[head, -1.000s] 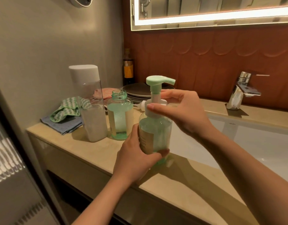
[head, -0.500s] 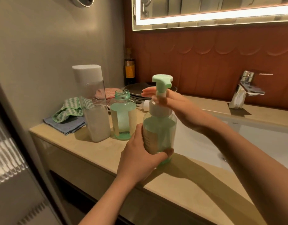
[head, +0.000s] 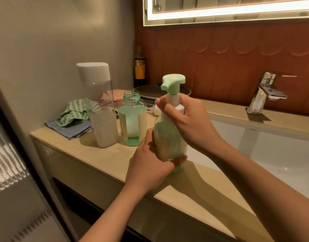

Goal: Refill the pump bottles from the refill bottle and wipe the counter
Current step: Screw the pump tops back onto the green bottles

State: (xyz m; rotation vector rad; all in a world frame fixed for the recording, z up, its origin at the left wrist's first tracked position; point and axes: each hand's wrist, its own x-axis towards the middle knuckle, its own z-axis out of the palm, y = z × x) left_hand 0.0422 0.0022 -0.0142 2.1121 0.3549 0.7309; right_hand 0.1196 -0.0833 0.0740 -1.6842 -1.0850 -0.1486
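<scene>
A green pump bottle (head: 169, 137) stands on the beige counter (head: 91, 154) near its front edge. My left hand (head: 150, 165) grips the bottle's body low down. Around the white collar under the green pump head (head: 173, 82), the fingers of my right hand (head: 187, 123) are curled. Just behind and to the left stands a second green bottle (head: 132, 119) with its neck open and no pump on it. Left of that is the tall clear refill bottle (head: 102, 109) with a white cap. A green-and-white cloth (head: 73, 111) lies on a folded blue cloth (head: 70, 129) at the counter's left end.
A white basin (head: 272, 154) fills the counter's right part, with a chrome tap (head: 262, 95) behind it. Dark plates (head: 148, 92) are stacked at the back beside a pink cloth (head: 112, 95). A dark bottle with a yellow label (head: 139, 69) stands in the corner.
The pump head has turned, its spout swinging from pointing right towards me and to the left. My right hand has shifted its hold on the collar. My left hand stays on the bottle.
</scene>
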